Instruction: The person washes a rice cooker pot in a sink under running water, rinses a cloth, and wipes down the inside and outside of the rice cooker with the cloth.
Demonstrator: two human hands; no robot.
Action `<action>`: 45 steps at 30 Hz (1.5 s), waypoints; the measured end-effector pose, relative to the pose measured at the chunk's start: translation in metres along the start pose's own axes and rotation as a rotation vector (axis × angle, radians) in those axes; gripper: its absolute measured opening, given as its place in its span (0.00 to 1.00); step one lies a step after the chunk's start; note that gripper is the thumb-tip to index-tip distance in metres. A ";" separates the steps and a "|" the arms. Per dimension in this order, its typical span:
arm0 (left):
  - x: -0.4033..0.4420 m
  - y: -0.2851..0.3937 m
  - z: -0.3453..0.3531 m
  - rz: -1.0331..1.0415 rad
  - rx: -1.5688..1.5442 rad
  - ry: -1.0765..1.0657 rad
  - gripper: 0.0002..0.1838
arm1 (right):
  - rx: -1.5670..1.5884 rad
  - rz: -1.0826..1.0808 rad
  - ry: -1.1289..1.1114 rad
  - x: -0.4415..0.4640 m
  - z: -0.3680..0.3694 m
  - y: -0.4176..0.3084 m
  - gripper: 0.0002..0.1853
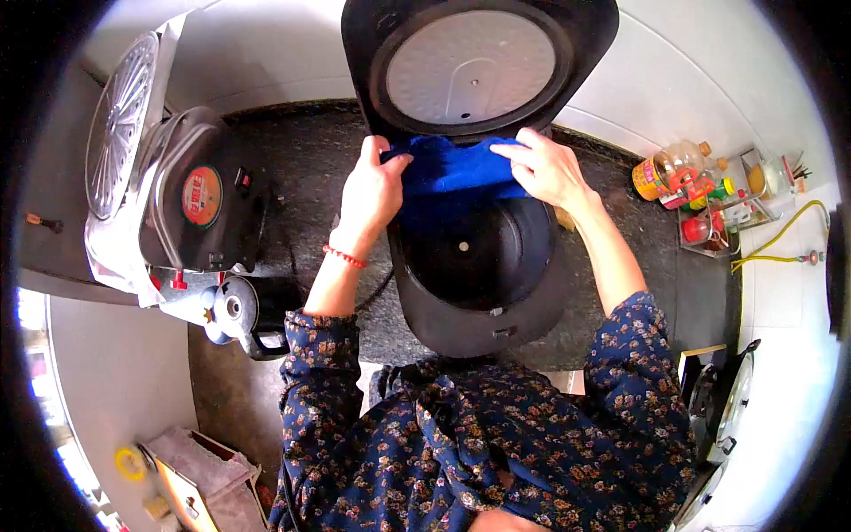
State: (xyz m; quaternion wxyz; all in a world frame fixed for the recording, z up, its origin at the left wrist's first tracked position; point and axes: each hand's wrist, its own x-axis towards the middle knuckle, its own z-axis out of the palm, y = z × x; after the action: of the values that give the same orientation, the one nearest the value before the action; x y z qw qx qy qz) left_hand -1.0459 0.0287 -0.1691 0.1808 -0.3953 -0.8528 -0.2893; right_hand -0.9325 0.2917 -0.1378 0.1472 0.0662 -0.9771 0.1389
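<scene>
A blue cloth (461,168) is stretched between my two hands, over the back rim of a black rice cooker (479,330). My left hand (377,189) pinches the cloth's left end; a red beaded bracelet circles that wrist. At the right end, my right hand (545,168) grips the cloth between thumb and fingers. The cooker's lid (474,66) stands raised behind the cloth, its round metal inner plate facing me. Below the cloth the cooker's dark cavity shows, with a small round metal piece (463,246) at its bottom.
To the left stand a dark appliance with a round label (202,197), a round slotted metal rack (124,124) and a kettle (235,310). Bottles (683,173) and a wire rack of jars (709,226) line the right back. A yellow hose (771,239) runs along the right wall.
</scene>
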 end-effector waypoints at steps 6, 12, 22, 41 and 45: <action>0.007 0.010 -0.012 -0.104 0.134 -0.379 0.11 | -0.001 0.026 -0.249 0.006 0.001 0.011 0.20; 0.002 0.005 -0.003 -0.175 0.040 -0.225 0.15 | 0.233 0.151 0.037 0.001 0.039 0.035 0.13; -0.017 -0.057 0.011 -0.432 -0.452 -0.402 0.26 | 0.075 -0.135 -0.012 0.017 0.038 0.014 0.13; 0.018 -0.041 0.008 -0.995 -1.047 -0.475 0.19 | 1.121 0.669 -0.209 -0.010 0.038 0.089 0.15; 0.023 -0.054 0.025 -1.043 -0.974 -0.468 0.18 | 1.248 0.744 -0.154 -0.002 0.063 0.113 0.14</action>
State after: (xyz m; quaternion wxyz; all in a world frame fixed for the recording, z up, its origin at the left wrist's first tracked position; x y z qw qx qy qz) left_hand -1.1040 0.0298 -0.1946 -0.3609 -0.0263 -0.7214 -0.5905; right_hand -0.9672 0.3814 -0.2252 -0.0442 -0.1891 -0.6813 0.7058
